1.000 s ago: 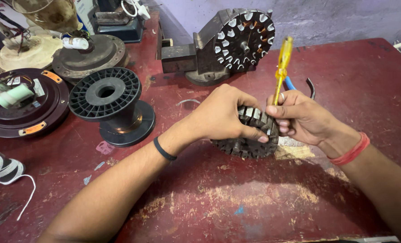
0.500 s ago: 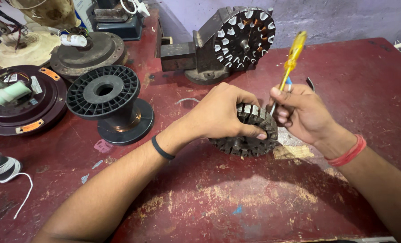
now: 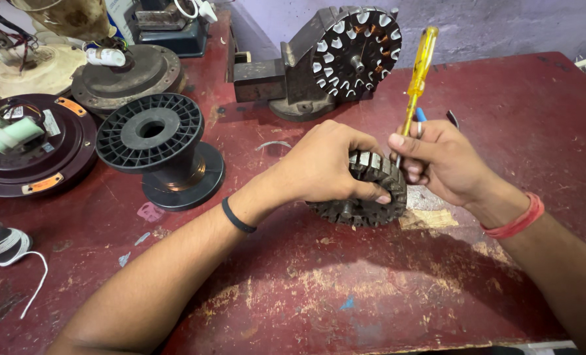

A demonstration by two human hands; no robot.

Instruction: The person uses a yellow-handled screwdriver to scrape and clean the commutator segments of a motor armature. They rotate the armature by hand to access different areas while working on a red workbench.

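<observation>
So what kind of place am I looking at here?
Likely a small motor or fan repair workshop: the left hand grips a slotted stator core, an empty black wire spool stands nearby, and opened fan motor housings sit on the worn red bench.

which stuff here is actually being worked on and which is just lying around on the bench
In use:
left hand gripping stator
right hand holding yellow screwdriver

Lying about:
black spool
second stator on mount
brown fan motor
white wire
</observation>
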